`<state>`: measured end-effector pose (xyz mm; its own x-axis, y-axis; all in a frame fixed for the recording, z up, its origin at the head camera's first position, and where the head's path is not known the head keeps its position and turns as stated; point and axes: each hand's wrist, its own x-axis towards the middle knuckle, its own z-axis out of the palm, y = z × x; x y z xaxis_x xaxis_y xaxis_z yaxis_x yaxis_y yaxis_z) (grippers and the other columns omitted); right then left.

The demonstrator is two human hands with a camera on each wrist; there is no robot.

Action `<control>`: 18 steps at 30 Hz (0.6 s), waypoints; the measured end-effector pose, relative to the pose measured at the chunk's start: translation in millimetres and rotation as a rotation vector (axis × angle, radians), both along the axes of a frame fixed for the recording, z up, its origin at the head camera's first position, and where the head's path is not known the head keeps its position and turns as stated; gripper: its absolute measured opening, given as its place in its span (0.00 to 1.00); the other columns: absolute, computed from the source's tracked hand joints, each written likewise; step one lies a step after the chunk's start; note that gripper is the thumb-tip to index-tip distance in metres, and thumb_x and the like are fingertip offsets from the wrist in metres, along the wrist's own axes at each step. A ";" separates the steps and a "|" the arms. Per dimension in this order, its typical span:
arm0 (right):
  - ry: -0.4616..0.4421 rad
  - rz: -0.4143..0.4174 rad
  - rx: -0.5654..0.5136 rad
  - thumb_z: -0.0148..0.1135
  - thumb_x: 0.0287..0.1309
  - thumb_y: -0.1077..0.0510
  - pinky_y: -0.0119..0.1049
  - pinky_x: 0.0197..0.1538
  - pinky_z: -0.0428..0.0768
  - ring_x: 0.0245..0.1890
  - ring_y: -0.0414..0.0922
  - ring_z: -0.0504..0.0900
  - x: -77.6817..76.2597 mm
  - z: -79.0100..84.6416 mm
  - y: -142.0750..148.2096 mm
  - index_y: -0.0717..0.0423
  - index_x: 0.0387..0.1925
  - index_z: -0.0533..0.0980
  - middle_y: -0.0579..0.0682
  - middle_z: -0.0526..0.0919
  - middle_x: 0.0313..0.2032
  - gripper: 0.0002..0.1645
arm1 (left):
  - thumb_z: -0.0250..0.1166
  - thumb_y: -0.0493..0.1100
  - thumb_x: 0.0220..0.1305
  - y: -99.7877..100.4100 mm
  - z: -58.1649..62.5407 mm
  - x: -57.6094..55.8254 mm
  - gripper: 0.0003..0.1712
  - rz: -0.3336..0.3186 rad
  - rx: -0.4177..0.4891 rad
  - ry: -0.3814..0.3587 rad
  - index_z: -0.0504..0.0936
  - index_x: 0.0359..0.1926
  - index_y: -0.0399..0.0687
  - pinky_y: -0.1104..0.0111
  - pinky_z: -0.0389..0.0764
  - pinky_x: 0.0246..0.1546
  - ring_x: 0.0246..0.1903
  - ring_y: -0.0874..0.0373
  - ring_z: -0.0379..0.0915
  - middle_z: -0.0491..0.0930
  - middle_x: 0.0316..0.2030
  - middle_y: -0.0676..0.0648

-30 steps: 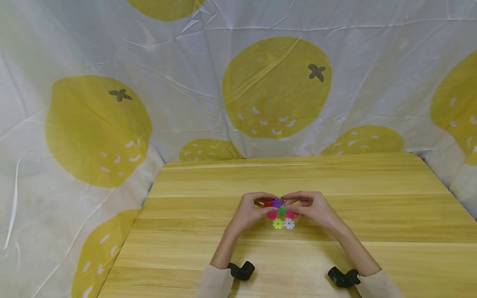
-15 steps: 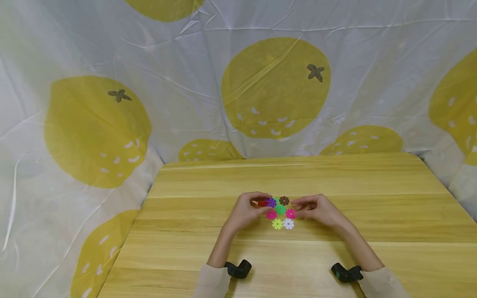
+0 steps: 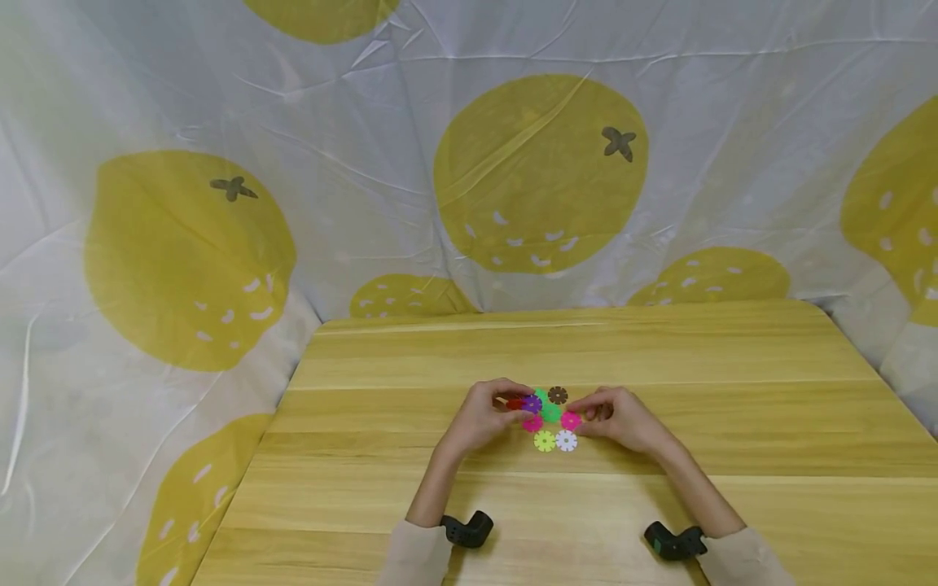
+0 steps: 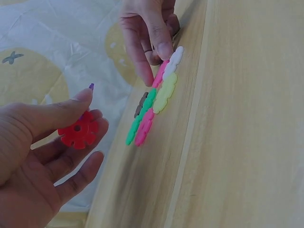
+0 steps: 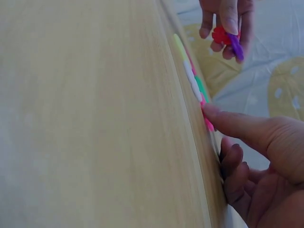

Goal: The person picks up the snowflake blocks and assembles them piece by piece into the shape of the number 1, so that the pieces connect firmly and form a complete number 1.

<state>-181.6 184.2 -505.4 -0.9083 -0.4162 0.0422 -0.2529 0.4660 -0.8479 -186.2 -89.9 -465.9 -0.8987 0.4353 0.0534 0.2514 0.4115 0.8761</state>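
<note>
Between thumb and fingers my left hand (image 3: pixel 479 417) holds a red notched plastic disc (image 4: pixel 71 137) and a purple one (image 5: pixel 235 46), raised off the tabletop. The two seem joined at an angle. With thumb and index finger my right hand (image 3: pixel 623 417) pinches the edge of a pink notched disc (image 3: pixel 571 422) lying on the table. Beside it lie green discs (image 3: pixel 551 413), a brown disc (image 3: pixel 561 398), a yellow disc (image 3: pixel 538 443), a white disc (image 3: pixel 560 444) and a second pink disc (image 3: pixel 532 424). The left fingers partly cover this cluster.
The pieces lie on a wooden table (image 3: pixel 733 423). White cloth (image 3: pixel 366 163) printed with yellow fruit hangs behind and beside it. Black wrist devices (image 3: pixel 469 531) sit below both forearms, near the beige sleeves (image 3: pixel 418 553).
My right hand has let the brown disc show, moved right, then come in on the right pink disc. My left hand has shifted slightly left with the red and purple discs.
</note>
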 end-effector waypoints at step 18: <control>-0.059 -0.122 -0.003 0.78 0.53 0.64 0.28 0.33 0.77 0.29 0.40 0.76 1.4 4.1 -6.6 0.62 0.40 0.78 0.53 0.80 0.33 0.17 | 0.73 0.38 0.65 -1.4 -2.4 -0.6 0.15 -0.015 -0.006 -0.024 0.88 0.52 0.42 0.66 0.85 0.47 0.49 0.50 0.83 0.87 0.49 0.43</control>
<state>-180.2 177.6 -501.3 -0.9531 -0.3024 -0.0118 -0.1441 0.4879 -0.8609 -186.8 -91.3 -468.3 -0.8931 0.4488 0.0293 0.2363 0.4128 0.8796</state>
